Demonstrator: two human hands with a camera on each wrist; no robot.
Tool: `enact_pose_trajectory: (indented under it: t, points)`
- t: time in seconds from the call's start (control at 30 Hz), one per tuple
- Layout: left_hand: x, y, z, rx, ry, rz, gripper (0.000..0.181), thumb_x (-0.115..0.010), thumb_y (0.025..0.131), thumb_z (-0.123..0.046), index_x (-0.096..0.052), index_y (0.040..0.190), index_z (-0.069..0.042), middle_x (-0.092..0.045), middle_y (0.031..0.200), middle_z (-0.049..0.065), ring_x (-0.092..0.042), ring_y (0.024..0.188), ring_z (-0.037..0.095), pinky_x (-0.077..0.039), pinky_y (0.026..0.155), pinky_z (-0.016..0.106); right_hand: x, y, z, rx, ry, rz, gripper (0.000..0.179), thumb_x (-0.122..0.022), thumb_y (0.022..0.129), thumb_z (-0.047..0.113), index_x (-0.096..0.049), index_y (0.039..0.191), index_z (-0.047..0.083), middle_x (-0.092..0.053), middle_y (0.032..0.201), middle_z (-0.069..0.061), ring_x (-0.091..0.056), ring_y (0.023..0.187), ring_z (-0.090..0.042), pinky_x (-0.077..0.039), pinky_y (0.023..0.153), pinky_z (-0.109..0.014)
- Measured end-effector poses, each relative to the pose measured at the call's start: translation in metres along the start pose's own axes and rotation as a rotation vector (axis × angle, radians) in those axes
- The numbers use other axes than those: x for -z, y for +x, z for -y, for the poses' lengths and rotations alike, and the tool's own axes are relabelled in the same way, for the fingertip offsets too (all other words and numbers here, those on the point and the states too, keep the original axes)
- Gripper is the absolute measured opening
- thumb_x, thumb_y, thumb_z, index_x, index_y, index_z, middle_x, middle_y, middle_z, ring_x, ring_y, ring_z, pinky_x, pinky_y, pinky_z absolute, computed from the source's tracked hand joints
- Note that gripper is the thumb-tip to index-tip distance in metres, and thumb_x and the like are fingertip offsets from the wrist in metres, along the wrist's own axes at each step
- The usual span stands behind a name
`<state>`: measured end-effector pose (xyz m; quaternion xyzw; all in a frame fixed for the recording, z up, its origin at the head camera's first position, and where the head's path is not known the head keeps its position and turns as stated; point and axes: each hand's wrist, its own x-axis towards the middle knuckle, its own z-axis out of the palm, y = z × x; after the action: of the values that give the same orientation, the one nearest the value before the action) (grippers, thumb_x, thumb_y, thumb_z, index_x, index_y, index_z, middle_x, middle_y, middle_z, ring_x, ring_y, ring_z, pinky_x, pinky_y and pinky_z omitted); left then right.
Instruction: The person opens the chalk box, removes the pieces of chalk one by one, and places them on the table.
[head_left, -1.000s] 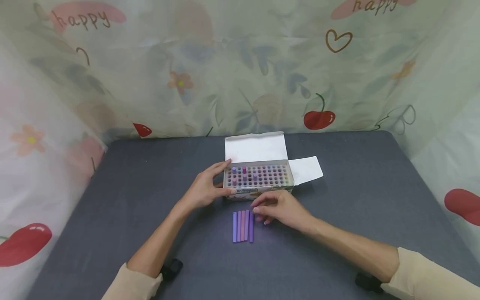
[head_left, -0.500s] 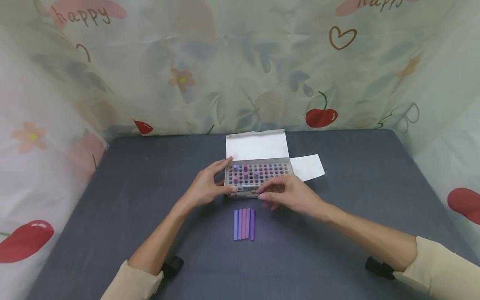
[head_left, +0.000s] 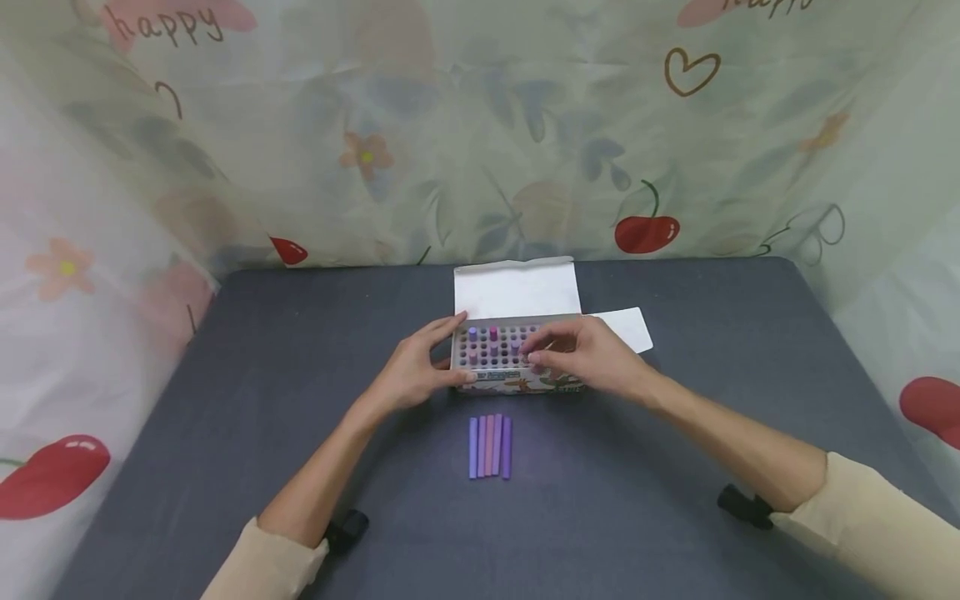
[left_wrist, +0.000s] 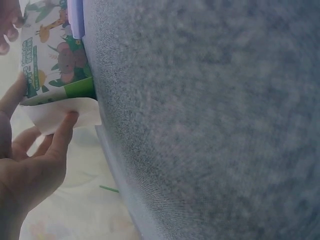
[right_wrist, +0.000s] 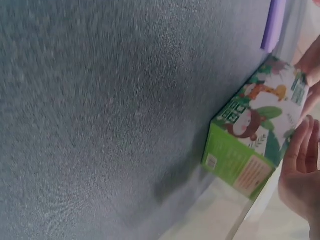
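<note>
My left hand (head_left: 416, 362) grips the left end of a printed chalk box (head_left: 517, 383), thumb on its front and fingers behind. Inside the open box is a tray of round holes (head_left: 504, 361) with several chalk sticks raised in it, among them a lilac chalk stick (head_left: 515, 347). Over the tray's right half is my right hand (head_left: 592, 354), thumb and forefinger slightly apart, fingertips right beside that lilac stick. In the right wrist view its fingers (right_wrist: 301, 145) are bent above the box's rim. The hand hides the right-hand holes.
Before the box lie several chalk sticks (head_left: 490, 447) side by side, blue-violet to pink and purple. The white lid (head_left: 517, 289) stands folded back, and a side flap (head_left: 630, 327) sticks out to the right. A patterned curtain (head_left: 450, 125) hangs behind the dark table (head_left: 337, 333).
My right hand has moved from beside the purple chalk on the table up and over the box's tray. The left hand stays on the box; the view has shifted slightly.
</note>
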<state>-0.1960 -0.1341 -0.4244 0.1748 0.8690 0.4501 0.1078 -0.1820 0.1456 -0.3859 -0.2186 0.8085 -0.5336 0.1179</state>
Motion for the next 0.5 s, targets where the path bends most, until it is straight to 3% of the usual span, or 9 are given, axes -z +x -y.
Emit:
enact_pose_trajectory:
  t: [0.23,0.5]
  points:
    - [0.0,0.0,-0.001,0.003,0.014,0.001,0.089,-0.083,0.083,-0.019,-0.033,0.157,-0.026,-0.029,0.16,0.01,-0.048,0.133,0.033,-0.054,0.097,0.032,0.006,0.007,-0.004,-0.006,-0.1,-0.067,0.013,-0.072,0.092,0.013,-0.076,0.104,0.009,-0.073,0.096,-0.003,-0.067,0.078,-0.019,-0.059,0.066,-0.029]
    - [-0.001,-0.001,-0.002,0.007,0.024,-0.012,0.09,-0.084,0.082,-0.018,-0.034,0.157,-0.025,-0.03,0.16,0.011,-0.047,0.133,0.035,-0.055,0.097,0.034,0.003,0.018,-0.011,0.022,-0.124,-0.084,0.016,-0.073,0.09,0.007,-0.074,0.107,0.006,-0.074,0.094,-0.008,-0.071,0.078,-0.025,-0.057,0.06,-0.027]
